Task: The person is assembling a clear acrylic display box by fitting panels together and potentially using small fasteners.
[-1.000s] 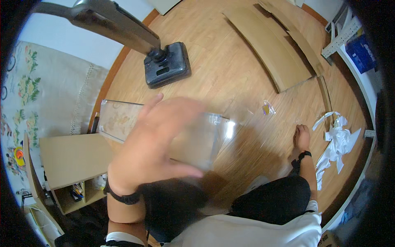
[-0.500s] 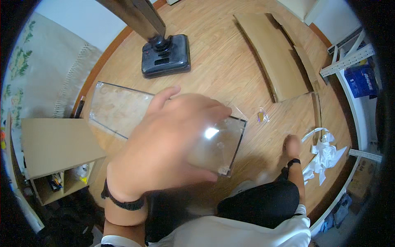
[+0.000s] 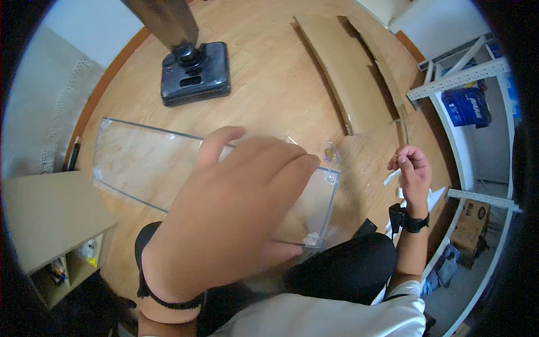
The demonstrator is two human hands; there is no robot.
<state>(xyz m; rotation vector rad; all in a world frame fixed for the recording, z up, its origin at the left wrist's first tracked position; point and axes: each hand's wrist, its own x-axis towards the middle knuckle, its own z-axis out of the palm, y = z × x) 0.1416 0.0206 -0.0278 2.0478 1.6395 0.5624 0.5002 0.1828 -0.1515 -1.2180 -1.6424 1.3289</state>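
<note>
A long clear plastic panel with dark edges and clear corner pieces stretches across in front of me. My left hand spans its width from above, thumb at the near edge and fingers at the far edge, gripping it. The hand hides the panel's middle. Off to the right, my right hand is raised with thumb and fingertips pinched together. Whatever lies in that pinch is too small to make out. Crumpled white wrapping lies behind the right hand, partly covered by it.
A small clear packet lies on the wooden floor beyond the panel. Flattened cardboard rests farther right, near white metal shelving. A black floor-cleaner head stands at the far left. A beige cabinet is on the near left.
My right hand has risen from low beside my knee and turned, fingers now pinched. My left hand stays over the panel, whose bright glare is gone. The view has shifted rightward.
</note>
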